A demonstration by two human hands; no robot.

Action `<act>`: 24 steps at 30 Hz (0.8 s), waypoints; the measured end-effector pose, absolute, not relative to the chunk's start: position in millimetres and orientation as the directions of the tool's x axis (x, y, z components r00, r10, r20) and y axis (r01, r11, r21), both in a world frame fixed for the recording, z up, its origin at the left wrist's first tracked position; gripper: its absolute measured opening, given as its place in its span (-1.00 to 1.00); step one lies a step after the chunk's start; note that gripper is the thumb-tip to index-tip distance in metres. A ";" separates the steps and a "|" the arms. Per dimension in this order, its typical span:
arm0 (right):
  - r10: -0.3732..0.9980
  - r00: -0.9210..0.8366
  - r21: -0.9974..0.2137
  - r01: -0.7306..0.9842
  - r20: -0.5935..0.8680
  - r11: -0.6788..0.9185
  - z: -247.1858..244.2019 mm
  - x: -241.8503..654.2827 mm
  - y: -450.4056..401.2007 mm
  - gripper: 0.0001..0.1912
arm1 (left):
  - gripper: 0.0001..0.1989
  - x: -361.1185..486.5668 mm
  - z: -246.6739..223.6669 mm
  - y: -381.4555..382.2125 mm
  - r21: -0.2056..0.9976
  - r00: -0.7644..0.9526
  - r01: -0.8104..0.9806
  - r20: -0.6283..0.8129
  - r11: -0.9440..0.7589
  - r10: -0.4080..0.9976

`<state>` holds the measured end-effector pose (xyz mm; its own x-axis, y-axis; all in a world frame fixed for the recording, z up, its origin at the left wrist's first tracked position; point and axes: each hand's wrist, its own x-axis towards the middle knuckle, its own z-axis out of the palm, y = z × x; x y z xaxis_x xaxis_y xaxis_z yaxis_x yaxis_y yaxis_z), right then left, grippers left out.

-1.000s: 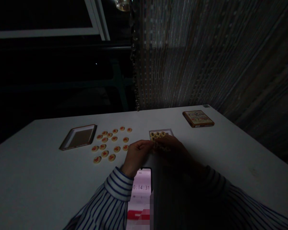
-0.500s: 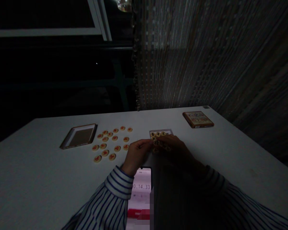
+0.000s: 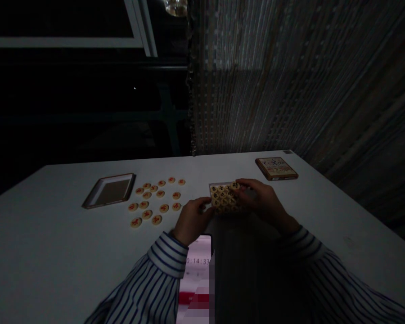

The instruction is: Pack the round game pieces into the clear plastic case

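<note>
A small shallow box (image 3: 210, 185) in front of me holds rows of round wooden Chinese chess pieces (image 3: 222, 196) with black characters. My left hand (image 3: 194, 218) steadies the box at its left side, thumb and fingers curled against the edge. At the far right corner, my right hand (image 3: 265, 200) pinches one black-marked Chinese chess piece (image 3: 235, 185), slightly above the others. Its other fingers cover the right part of the box. To the left, several red-marked Chinese chess pieces (image 3: 147, 214) lie scattered on the white table (image 3: 70, 252).
An open box lid or tray (image 3: 114, 191) lies at the left. A closed, printed box (image 3: 277, 168) sits at the far right. Below my left wrist, a phone (image 3: 197, 252) shows a timer. A bead curtain (image 3: 249, 90) hangs behind the table.
My right hand has moved right and back to the box's far right corner, uncovering rows of black pieces. The left hand stays at the left edge.
</note>
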<state>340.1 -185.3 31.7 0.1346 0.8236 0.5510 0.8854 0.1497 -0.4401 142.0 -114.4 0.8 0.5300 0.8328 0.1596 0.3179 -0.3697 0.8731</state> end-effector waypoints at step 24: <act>0.902 0.124 -0.416 0.907 0.414 0.066 35.7 371.8 -165.3 -0.69 | -0.69 140.6 11.8 -118.1 0.843 0.637 0.319 0.147 -0.433 0.757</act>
